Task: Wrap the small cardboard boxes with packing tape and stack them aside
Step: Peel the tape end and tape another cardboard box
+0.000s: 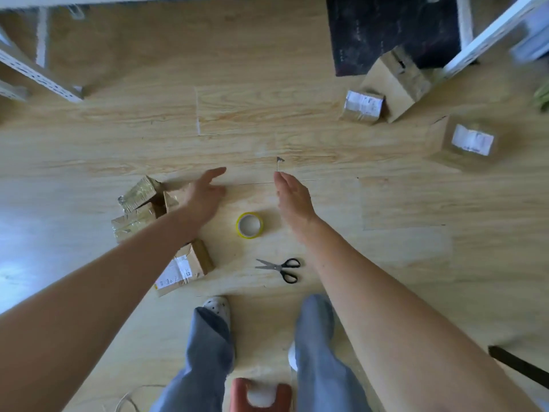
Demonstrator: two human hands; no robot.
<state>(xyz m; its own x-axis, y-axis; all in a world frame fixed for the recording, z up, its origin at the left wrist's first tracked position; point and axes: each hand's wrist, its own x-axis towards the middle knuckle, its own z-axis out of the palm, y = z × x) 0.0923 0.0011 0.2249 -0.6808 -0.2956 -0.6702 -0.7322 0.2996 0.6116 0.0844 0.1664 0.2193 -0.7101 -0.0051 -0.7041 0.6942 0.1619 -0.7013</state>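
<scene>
A yellow roll of packing tape [249, 225] lies flat on the wooden floor between my two hands. My left hand [205, 194] hovers open just right of a pile of taped cardboard boxes [139, 203], holding nothing. My right hand [292, 197] is open too, fingers together, right of the roll. Under my left forearm lies a flat labelled box [185, 267]. Three more cardboard boxes sit at the far right: a small labelled one [362, 107], a bigger one [395, 81] behind it, and another labelled one [466, 144].
Black-handled scissors [280, 267] lie near my feet, below the tape. White metal shelf legs [38, 75] stand at the far left and a white frame [487, 34] at the far right, beside a dark mat [392, 28]. A red stool [261, 395] is under me.
</scene>
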